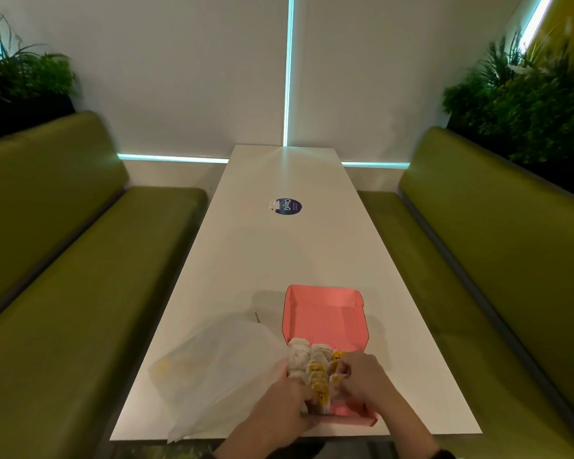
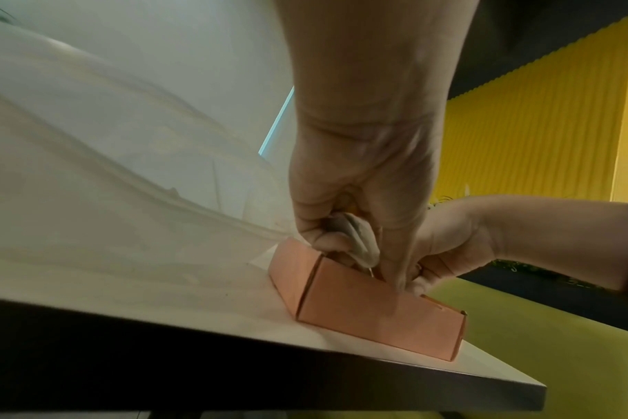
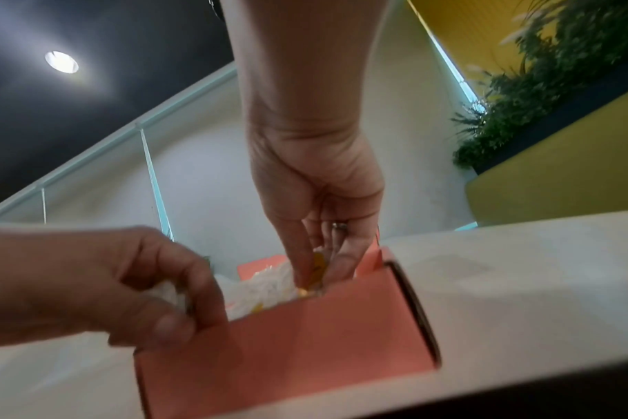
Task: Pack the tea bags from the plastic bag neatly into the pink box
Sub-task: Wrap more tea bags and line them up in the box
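Note:
The pink box (image 1: 325, 321) lies open at the near end of the table, lid raised behind it. Rows of white tea bags (image 1: 304, 359) with yellow tags fill its near half. My left hand (image 1: 307, 397) grips a bunch of tea bags (image 2: 357, 235) at the box's near left corner (image 2: 373, 314). My right hand (image 1: 340, 376) reaches into the right side of the box (image 3: 305, 348), where its fingers (image 3: 300, 263) pinch a yellow-tagged tea bag (image 3: 319, 265). The translucent plastic bag (image 1: 219, 369) lies crumpled against the box's left side.
The long white table (image 1: 279, 246) runs away from me, with a round dark sticker (image 1: 287, 206) at mid length. Green benches (image 1: 80, 260) flank it on both sides, with plants behind them. The table's near edge (image 2: 305, 348) is just below the box.

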`<action>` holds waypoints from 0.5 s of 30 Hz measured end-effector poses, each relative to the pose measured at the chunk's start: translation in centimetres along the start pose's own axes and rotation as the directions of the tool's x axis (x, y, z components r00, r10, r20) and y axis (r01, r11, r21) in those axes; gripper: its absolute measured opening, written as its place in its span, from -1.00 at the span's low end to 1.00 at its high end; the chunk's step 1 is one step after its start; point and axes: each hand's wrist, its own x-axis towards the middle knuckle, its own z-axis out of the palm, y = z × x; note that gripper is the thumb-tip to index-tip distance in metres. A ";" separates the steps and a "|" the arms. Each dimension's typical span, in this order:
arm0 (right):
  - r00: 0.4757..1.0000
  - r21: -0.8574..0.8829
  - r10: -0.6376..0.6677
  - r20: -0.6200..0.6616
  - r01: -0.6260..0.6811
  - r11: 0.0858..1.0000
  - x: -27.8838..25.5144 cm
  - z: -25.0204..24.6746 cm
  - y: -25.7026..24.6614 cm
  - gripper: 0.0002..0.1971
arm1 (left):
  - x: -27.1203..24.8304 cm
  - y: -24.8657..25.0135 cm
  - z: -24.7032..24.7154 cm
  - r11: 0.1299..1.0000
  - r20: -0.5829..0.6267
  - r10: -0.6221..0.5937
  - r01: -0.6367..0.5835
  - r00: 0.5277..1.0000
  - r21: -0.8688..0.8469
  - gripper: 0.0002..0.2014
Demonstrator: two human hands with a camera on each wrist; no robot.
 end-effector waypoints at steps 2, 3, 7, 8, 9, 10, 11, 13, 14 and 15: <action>0.994 0.108 0.041 -0.099 -0.030 0.994 0.3 1.0 0.0 -0.74 | 0.1 -0.3 0.3 1.000 0.012 -0.010 0.010 1.000 0.013 -0.72; 0.989 0.160 0.055 -0.140 -0.032 0.987 0.4 1.5 0.0 -0.75 | 0.2 -0.3 0.4 0.999 0.025 -0.014 0.014 1.000 0.029 -0.72; 0.960 0.270 0.083 -0.268 -0.008 0.963 0.4 3.1 -0.1 -0.83 | 0.4 -0.5 0.5 0.999 0.058 0.001 -0.004 0.998 0.040 -0.72; 0.947 0.297 0.098 -0.307 -0.002 0.955 0.4 3.4 -0.1 -0.83 | 0.5 -0.6 0.5 0.999 0.063 0.004 -0.007 0.998 0.041 -0.73; 0.935 0.323 0.120 -0.333 -0.007 0.947 0.4 3.5 -0.1 -0.80 | 0.5 -0.6 0.5 0.999 0.069 0.001 -0.005 0.998 0.052 -0.73; 0.926 0.345 0.138 -0.351 -0.009 0.939 0.4 3.6 -0.1 -0.76 | 0.5 -0.7 0.5 0.998 0.072 -0.005 0.000 0.997 0.063 -0.74; 0.923 0.360 0.151 -0.355 -0.015 0.933 0.4 3.6 -0.2 -0.73 | 0.7 -0.9 0.7 0.998 0.073 -0.010 0.005 0.997 0.067 -0.74; 0.921 0.373 0.154 -0.358 -0.011 0.928 0.4 3.2 -0.2 -0.64 | 0.8 -0.9 0.8 0.996 0.073 -0.021 0.015 0.997 0.087 -0.74; 0.919 0.370 0.155 -0.361 -0.011 0.929 0.4 3.1 -0.1 -0.61 | 0.8 -0.9 0.8 0.993 0.079 -0.033 0.024 0.996 0.115 -0.75; 0.922 0.348 0.162 -0.352 -0.032 0.937 0.4 2.8 -0.1 -0.62 | 0.8 -0.9 0.8 0.990 0.082 -0.044 0.032 0.996 0.138 -0.75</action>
